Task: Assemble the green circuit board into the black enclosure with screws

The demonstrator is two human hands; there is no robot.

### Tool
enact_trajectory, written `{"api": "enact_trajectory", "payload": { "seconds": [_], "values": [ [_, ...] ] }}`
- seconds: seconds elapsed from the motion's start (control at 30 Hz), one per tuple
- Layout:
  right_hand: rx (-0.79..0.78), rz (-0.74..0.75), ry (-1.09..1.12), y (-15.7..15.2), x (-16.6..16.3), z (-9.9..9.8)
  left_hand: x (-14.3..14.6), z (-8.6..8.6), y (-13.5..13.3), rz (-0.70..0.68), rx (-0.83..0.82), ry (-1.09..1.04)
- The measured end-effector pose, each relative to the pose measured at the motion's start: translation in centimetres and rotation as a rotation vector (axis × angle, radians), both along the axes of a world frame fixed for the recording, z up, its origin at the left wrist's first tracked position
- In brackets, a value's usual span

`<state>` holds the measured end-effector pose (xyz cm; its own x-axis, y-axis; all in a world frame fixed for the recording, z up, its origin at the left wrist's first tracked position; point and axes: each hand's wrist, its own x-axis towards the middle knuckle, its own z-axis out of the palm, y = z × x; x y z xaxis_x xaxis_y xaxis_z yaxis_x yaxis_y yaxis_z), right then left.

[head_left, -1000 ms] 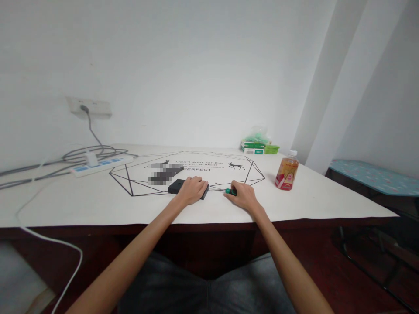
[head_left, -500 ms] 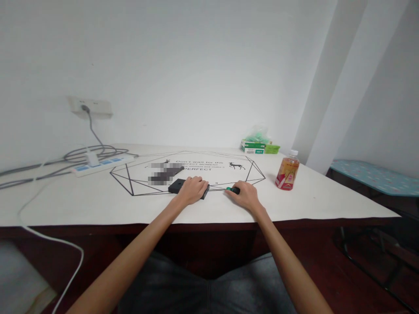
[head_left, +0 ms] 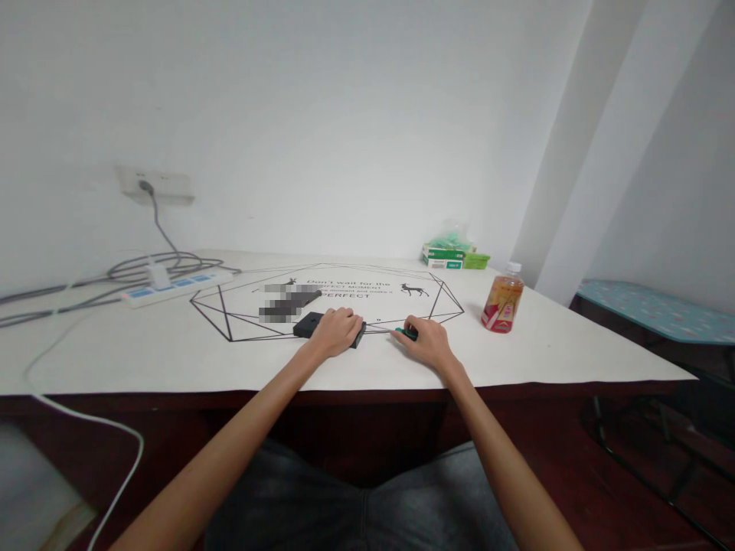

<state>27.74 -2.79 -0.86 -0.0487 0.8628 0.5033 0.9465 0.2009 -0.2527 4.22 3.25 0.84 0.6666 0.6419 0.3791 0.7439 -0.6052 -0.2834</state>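
Observation:
My left hand (head_left: pixel 338 332) lies over the right part of a flat black box (head_left: pixel 305 324) on the table, its fingers curled across the top. Part of the box is hidden beneath the hand. To the right, my right hand (head_left: pixel 426 341) is closed around a small tool with a green-and-black handle (head_left: pixel 409 334), which looks like a screwdriver. The tool lies low over the tabletop, with its front end pointing left toward the box. Too little shows to make out its tip. Behind the box lies a dark object (head_left: pixel 287 304), partly blurred by pixels.
A bottle of reddish drink (head_left: pixel 502 298) stands upright on the white table (head_left: pixel 494 363) to the right. Green-and-white boxes (head_left: pixel 445 256) with a plastic bag sit at the back. On the left are a power strip (head_left: pixel 172 288), cables and a white cord (head_left: pixel 86 415) hanging over the front edge.
The right hand has turned the green-and-black tool slightly, so more green shows. My left hand and the black box stay together in place; the whole view has shifted a little.

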Motion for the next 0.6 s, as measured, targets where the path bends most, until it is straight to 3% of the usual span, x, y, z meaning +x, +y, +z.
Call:
{"api": "enact_trajectory", "payload": {
  "seconds": [0.37, 0.6],
  "values": [
    [0.039, 0.070, 0.049, -0.09, 0.21, 0.13, 0.00, -0.20, 0.26, -0.001, 0.011, 0.004],
    [-0.027, -0.008, -0.005, 0.17, 0.16, -0.09, -0.01, -0.32, 0.39, -0.014, -0.046, -0.087]
  ]
}}
